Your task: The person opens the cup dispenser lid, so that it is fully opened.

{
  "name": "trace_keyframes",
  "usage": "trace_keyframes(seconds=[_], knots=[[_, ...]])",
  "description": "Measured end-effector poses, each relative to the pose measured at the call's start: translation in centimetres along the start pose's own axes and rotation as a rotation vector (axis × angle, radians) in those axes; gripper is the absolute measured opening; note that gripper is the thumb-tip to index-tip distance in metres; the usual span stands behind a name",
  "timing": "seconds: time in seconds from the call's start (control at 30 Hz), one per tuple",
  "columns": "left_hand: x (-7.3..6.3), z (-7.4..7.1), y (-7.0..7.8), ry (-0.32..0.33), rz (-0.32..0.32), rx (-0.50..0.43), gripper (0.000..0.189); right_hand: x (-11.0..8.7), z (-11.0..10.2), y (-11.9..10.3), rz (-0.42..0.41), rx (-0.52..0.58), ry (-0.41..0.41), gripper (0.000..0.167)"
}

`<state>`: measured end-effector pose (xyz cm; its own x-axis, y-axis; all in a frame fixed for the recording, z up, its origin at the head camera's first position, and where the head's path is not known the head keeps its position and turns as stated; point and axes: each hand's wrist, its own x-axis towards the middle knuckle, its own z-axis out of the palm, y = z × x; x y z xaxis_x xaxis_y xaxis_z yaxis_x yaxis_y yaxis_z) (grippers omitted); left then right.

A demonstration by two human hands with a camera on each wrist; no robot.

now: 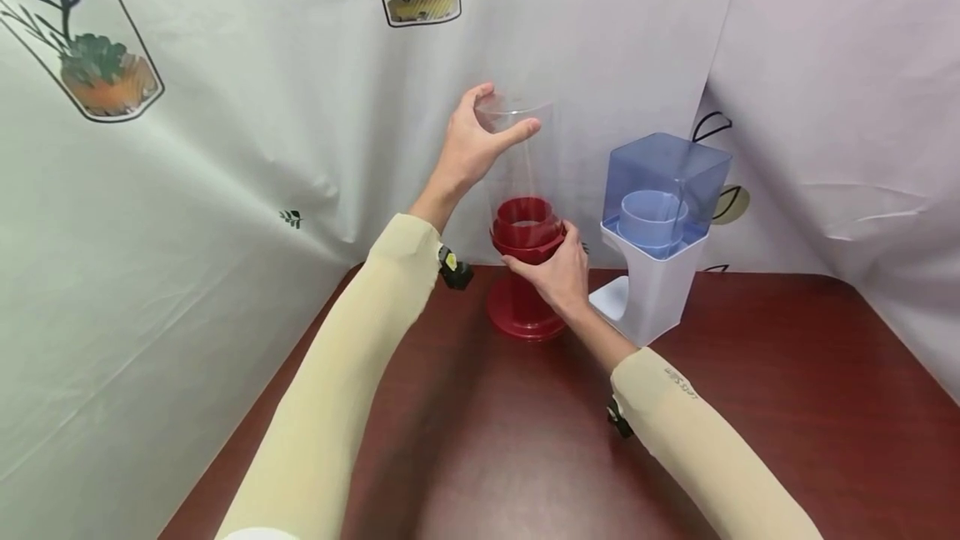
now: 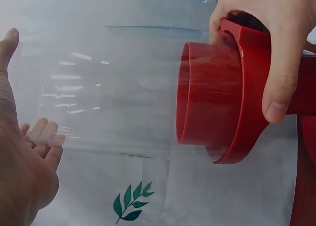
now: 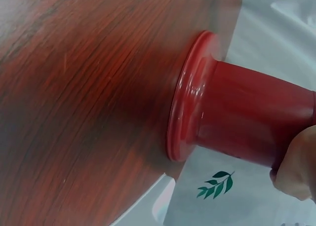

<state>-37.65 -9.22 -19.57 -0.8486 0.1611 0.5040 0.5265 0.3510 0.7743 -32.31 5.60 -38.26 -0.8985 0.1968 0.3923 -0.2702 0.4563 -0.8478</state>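
Left hand grips the tall clear plastic cylinder up top | right hand clasps the red plastic round-based stand below | cylinder upright, right hand nearer its lower end!

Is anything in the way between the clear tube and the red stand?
Nothing visible: the clear tube surrounds the top of the red stand, and your right hand grips the stand from outside the tube.
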Motion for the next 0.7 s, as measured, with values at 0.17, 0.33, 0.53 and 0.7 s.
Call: trace_keyframes(seconds=[0.17, 0.33, 0.53, 0.7], knots=[[-0.4, 0.0, 0.3, 0.004, 0.004, 0.006, 0.099, -0.2, -0.3, -0.1, -0.003, -0.017, -0.011, 0.107], [-0.9, 0.1, 0.7, 0.007, 0.014, 0.02, 0.101, -0.5, -0.8, -0.2, -0.012, -0.022, -0.005, 0.106], [-1.7, 0.3, 1.2, 0.02, 0.019, 0.022, 0.103, -1.3, -1.4, -0.4, -0.016, -0.009, -0.029, 0.104], [-2.5, 0.4, 1.4, 0.034, 0.023, 0.022, 0.104, -2.0, -1.8, -0.6, -0.002, -0.007, -0.07, 0.106]])
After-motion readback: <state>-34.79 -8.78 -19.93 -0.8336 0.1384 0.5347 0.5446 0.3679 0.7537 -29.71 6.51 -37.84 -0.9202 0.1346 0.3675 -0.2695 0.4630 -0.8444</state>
